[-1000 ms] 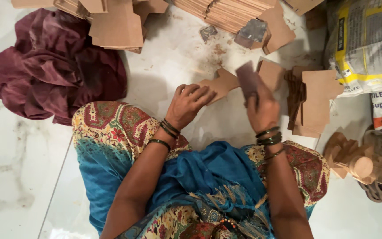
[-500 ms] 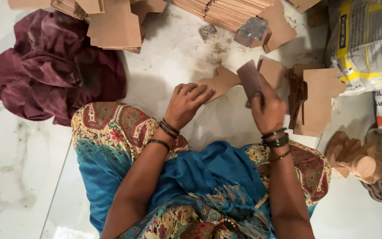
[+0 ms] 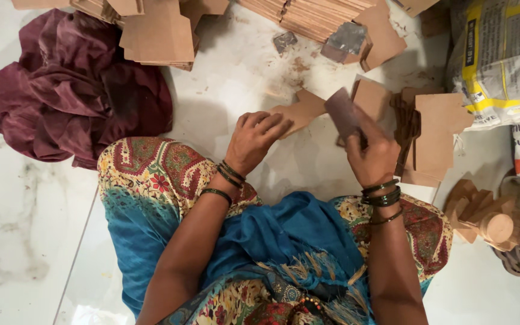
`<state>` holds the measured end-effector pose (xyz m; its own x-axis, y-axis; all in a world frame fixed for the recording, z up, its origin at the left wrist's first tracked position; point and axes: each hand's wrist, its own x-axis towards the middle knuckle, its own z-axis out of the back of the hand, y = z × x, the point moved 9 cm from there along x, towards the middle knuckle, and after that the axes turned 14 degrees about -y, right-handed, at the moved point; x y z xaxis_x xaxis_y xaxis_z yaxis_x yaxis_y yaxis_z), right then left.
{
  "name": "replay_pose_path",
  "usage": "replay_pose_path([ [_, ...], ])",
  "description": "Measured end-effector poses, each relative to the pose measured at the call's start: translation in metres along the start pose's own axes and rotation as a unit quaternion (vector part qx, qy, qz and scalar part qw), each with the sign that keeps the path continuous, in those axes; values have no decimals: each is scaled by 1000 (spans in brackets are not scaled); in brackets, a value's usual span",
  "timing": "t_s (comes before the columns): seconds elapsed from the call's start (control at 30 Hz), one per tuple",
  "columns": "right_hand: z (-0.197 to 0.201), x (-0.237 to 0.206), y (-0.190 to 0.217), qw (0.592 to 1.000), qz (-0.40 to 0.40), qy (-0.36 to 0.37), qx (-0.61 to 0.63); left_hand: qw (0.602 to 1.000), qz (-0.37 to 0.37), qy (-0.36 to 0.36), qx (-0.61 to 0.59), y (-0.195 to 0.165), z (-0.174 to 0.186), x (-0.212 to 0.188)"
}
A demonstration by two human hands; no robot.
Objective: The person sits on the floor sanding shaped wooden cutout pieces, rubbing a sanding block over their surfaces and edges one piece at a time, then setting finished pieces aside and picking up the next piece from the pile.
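Since the earlier frames the right hand (image 3: 373, 157) has lowered a little and tipped the dark sanding sheet (image 3: 342, 113) toward the middle, while the left hand (image 3: 254, 139) has stayed almost where it was. The left hand is curled, fingers closed over the near end of a flat cut-out board piece (image 3: 299, 111) that lies on the white marble floor (image 3: 25, 241) in front of the knees. The right hand is clamped on the sanding sheet, held up just above and beside that piece; whether the sheet touches it I cannot tell. As for progress, it looks to be mid-way: a leaning stack of like pieces (image 3: 434, 135) stands just right of the hand, a larger heap of board pieces (image 3: 157, 36) and a row of stacked sheets (image 3: 314, 15) lie along the far edge, and some shaped blocks (image 3: 489, 219) sit at the right, but which piles are finished and which wait is not plain. A crumpled maroon cloth (image 3: 73, 90) lies to the left, and printed sacks (image 3: 504, 60) at the far right.
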<state>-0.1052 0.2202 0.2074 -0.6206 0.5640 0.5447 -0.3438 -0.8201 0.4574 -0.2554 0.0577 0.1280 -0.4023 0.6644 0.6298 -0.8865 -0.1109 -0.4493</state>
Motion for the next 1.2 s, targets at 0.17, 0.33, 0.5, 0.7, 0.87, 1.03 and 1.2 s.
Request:
replay_pose_path([
  [0.17,-23,-3,2,999,-8,34,3,1000,6,9,-3,1,0,1],
  [0.33,-22,-3,-5,997,-18,72,-28,1000,12,-1,-3,1,3,3],
  [0.5,-3,-2,-12,995,-93,45,5,998,46,-21,-30,5,8,7],
  [0.7,-48,-21,10,897,-211,92,376,993,89,-38,-61,12,7,4],
  [0.87,-87,-56,6,751,-399,200,487,992,114,-31,-55,21,0,-1],
  [1.03,-90,-51,-19,792,-393,166,437,991,111,-28,-73,17,4,2],
  [1.2,-74,-42,-45,816,-391,92,416,990,102,-48,-79,12,16,8],
])
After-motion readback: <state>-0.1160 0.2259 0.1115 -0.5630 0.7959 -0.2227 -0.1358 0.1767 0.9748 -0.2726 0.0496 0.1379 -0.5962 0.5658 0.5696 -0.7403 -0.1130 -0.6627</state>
